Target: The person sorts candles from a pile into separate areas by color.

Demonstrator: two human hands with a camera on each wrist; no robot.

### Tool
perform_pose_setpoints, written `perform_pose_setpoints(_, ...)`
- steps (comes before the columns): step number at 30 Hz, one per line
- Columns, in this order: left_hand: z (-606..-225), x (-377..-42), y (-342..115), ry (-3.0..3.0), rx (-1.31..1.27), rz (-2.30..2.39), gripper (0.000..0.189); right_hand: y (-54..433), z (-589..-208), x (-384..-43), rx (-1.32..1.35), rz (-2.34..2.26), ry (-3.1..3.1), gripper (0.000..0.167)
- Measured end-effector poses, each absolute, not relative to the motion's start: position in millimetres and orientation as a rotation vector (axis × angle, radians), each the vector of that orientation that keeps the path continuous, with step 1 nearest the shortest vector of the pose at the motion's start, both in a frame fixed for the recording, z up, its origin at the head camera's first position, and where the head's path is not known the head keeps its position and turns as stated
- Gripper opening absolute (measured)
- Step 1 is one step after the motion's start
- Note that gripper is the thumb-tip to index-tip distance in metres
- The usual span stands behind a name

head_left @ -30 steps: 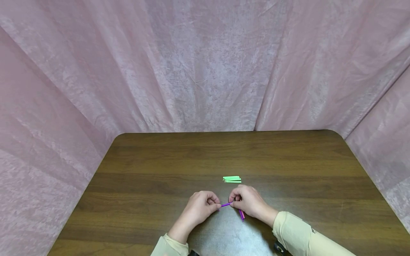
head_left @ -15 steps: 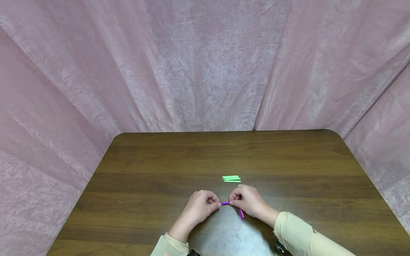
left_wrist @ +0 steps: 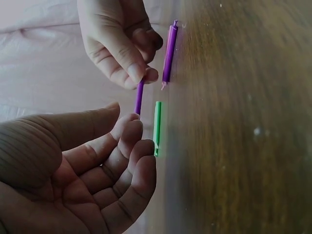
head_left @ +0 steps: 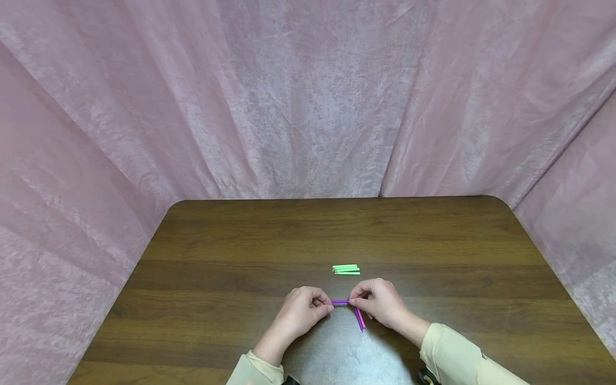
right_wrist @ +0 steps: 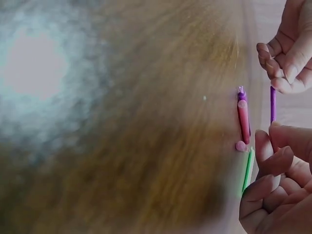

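A thin purple candle spans the gap between my two hands, held just above the table. My left hand holds its left end at the fingertips, and my right hand pinches the other end between thumb and finger. Below the right hand lie purple candles and pink candles close together, partly hidden by that hand in the head view. Beyond both hands, several green candles lie side by side on the table.
The brown wooden table has rounded far corners. Pink velvety curtains hang behind it and at both sides. A bright light reflection shows on the table near the front.
The held purple candle has gone from slightly slanted to level, and more of it shows. My right hand has shifted a little right, uncovering more of the loose candles. The left hand stays put.
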State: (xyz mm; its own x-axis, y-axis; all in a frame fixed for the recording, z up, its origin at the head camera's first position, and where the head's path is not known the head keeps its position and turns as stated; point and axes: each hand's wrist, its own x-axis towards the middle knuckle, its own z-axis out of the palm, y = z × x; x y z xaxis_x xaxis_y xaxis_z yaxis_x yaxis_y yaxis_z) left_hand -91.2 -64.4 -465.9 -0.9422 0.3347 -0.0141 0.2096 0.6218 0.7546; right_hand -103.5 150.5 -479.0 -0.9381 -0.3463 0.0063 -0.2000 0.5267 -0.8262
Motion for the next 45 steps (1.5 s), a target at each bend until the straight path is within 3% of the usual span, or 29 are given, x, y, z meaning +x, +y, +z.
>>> perform_pose_setpoints(28, -472.7, -97.1, -51.3, 2.634, 0.556, 1.198, 0.007, 202.7, -474.6, -99.5, -0.295, -1.545, 2.539, 0.006)
perform_pose_setpoints(45, -474.2, -106.7, -32.5, 2.651, 0.671, 1.127, 0.012, 225.1, -479.9, -105.5, -0.213, -1.408, 2.706, 0.004)
